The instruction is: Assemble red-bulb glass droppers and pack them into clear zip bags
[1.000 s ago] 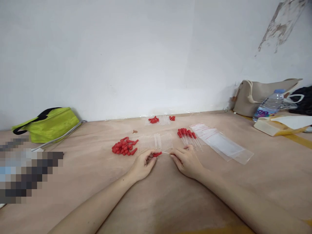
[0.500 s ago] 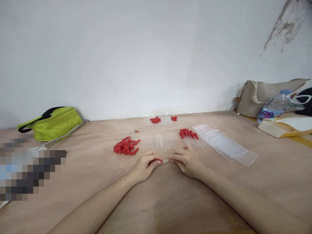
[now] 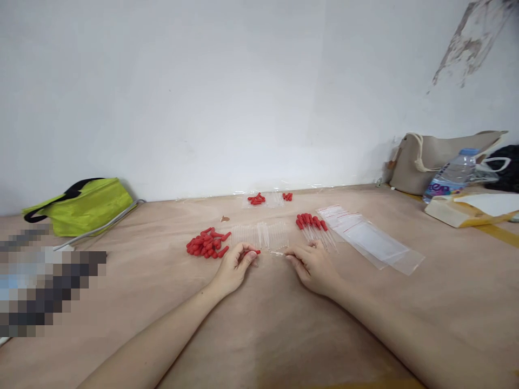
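My left hand [image 3: 236, 265] pinches a small red rubber bulb [image 3: 256, 252] just in front of the row of clear glass tubes [image 3: 261, 235]. My right hand [image 3: 312, 263] holds a thin clear glass tube [image 3: 279, 253] by its end, the tube pointing toward the bulb. A heap of loose red bulbs [image 3: 206, 243] lies left of my left hand. Finished droppers with red bulbs [image 3: 315, 227] lie just beyond my right hand.
Clear zip bags [image 3: 371, 241] lie right of the droppers. More red bulbs in plastic [image 3: 263, 199] sit by the wall. A lime-green bag [image 3: 81, 205] rests far left. A beige bag [image 3: 433, 159], a water bottle [image 3: 448, 177] and a yellowish packet [image 3: 470, 209] are far right.
The bulb and tube, joined half a second ago, are now slightly apart; both hands shifted a little away from me toward the tube row.
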Demonstrator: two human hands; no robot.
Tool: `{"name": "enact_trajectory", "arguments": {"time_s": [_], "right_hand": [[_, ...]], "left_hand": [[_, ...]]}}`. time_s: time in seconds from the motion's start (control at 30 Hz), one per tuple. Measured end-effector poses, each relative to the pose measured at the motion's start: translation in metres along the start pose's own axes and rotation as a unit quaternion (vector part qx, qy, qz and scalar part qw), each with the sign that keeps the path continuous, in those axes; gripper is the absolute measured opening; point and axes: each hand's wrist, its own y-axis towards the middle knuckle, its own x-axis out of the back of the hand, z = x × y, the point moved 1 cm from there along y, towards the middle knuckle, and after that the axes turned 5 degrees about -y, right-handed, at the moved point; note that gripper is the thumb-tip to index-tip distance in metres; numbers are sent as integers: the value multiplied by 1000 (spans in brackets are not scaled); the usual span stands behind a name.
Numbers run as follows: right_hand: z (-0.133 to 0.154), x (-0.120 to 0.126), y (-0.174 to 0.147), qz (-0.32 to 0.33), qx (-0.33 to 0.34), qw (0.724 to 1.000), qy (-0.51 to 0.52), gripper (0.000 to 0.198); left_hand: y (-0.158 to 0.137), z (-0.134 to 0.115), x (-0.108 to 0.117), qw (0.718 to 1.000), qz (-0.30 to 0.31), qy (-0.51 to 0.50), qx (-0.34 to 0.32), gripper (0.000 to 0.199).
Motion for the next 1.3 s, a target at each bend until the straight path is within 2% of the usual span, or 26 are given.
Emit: {"name": "enact_trajectory", "arguments": {"time_s": [0.37,0.5,0.73,0.97,1.3], "right_hand": [[7,-3,2,3,29,1000,-10,19],[7,-5,1,1,43,999,-9,19],[2,-8,1,-8,84,996,-16,23],[-2,-9,2,-20,110,993,-33,31],[12,-6,-1,-59,139,985,-79,25]], "left_hand": [[-2,-11,-2,978,29,178,-105,21],[-4,-14,-2,971,38,202,-124,17],[-9,-20,-3,952,49,230,-198,12],[-11,-22,-4,940,50,265,-210,17],[-13,-20,-6,912,29,312,-267,13]]}}
